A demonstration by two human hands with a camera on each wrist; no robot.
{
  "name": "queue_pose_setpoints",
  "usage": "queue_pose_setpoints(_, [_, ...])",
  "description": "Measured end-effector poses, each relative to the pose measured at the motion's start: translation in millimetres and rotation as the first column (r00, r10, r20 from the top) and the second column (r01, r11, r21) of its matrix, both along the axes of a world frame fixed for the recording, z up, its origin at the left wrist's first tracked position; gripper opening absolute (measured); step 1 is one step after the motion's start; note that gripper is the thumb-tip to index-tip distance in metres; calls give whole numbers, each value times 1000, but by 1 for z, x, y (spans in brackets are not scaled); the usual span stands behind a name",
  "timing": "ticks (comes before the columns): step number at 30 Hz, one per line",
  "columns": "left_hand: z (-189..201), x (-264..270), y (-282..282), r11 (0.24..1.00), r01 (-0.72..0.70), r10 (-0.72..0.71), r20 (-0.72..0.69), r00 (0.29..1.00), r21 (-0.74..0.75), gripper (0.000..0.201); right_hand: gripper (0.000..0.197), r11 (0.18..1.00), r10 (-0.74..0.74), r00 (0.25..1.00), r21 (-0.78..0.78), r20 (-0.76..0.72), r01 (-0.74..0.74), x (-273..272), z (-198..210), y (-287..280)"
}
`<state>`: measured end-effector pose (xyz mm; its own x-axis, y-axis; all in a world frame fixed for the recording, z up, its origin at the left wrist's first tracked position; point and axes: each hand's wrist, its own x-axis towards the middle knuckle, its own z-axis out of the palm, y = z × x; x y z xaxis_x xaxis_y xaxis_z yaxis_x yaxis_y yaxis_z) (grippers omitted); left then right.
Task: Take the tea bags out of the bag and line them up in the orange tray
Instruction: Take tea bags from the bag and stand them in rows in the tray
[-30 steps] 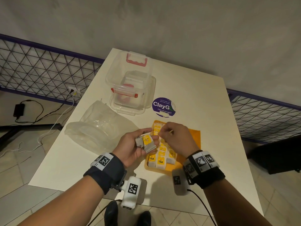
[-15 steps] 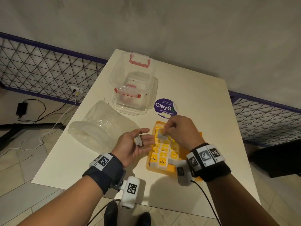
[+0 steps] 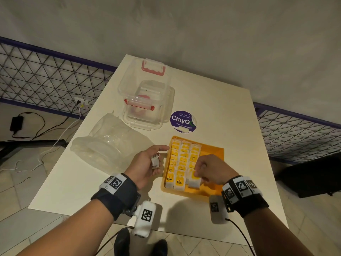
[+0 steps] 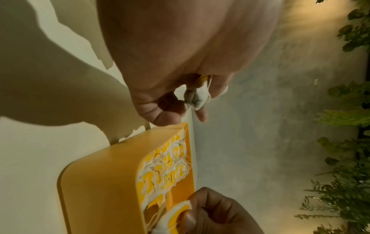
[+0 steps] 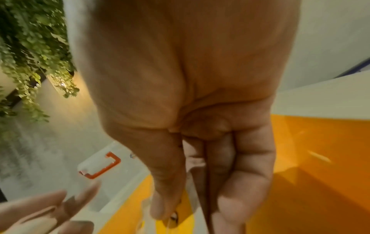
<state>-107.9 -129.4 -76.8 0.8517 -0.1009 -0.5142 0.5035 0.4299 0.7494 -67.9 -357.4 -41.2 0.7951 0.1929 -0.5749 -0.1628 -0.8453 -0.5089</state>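
Note:
The orange tray [image 3: 214, 152] lies on the white table and holds several yellow-tagged tea bags [image 3: 181, 159] in three rows along its left side. My right hand [image 3: 197, 174] pinches one tea bag [image 3: 193, 183] at the near end of the third row; that tea bag [image 4: 176, 216] also shows in the left wrist view. My left hand [image 3: 159, 158] hovers just left of the tray and grips a small bunch of tea bags [image 3: 154, 162] in its curled fingers. The clear plastic bag [image 3: 108, 143] lies crumpled further left. In the right wrist view the pinched bag is mostly hidden.
A clear lidded container [image 3: 147, 100] with red clasps stands at the back of the table. A round purple sticker [image 3: 182, 121] lies just beyond the tray. The tray's right half [image 5: 310, 158] is bare. Wire fencing and floor cables border the table.
My right hand took a tea bag from the left hand's bunch, carried it over the tray's far part, then drew it back to the near end of the third row. The left hand's bunch is smaller.

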Motion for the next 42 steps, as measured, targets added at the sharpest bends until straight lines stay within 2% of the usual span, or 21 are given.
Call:
queue_pose_setpoints(5, [-1,-2,-2,1000,-17,18,-6,1000,16,35,7,999,-47,998,-15,-30,47,-7,-25,0])
queue_pose_setpoints(10, [-3,-4,-1,997,-50,51,-5,999,51,32,12,992,-71,988,-96,135,85,-8,-38,3])
queue_pose_setpoints(17, [-3,-4,2,999,-47,47,-16,999,-23,27,7,982,-177,978,-52,112,184,-6,-43,12])
queue_pose_setpoints(19, [-3,-4,3,998,-50,49,-34,998,-47,28,11,984,-136,981,-99,140,150,-6,-39,12])
queue_pose_setpoints(22, [-1,-3,4,996,-60,57,-44,997,-73,30,19,975,-39,966,-201,257,93,-4,-24,17])
queue_pose_setpoints(25, [-4,-2,3,996,-60,57,-54,997,-65,33,19,999,15,932,-46,362,2,-4,-2,40])
queue_pose_setpoints(28, [-2,-1,-1,996,-35,31,-47,998,-88,39,28,975,65,943,180,327,-130,-13,10,74])
queue_pose_setpoints(31, [3,0,-6,989,-1,-4,-30,1000,-151,43,42,956,120,937,218,328,-199,-17,5,93])
queue_pose_setpoints(34, [0,0,-6,992,0,1,5,1000,-127,37,34,960,41,947,251,319,-126,-14,-2,97])
queue_pose_setpoints(37, [-5,-1,1,999,-48,49,44,998,-19,22,27,941,-77,961,338,267,-19,-12,-6,95])
queue_pose_setpoints(42, [-9,-1,4,991,-88,77,112,991,104,25,29,949,-59,956,314,289,-36,-13,-3,89])
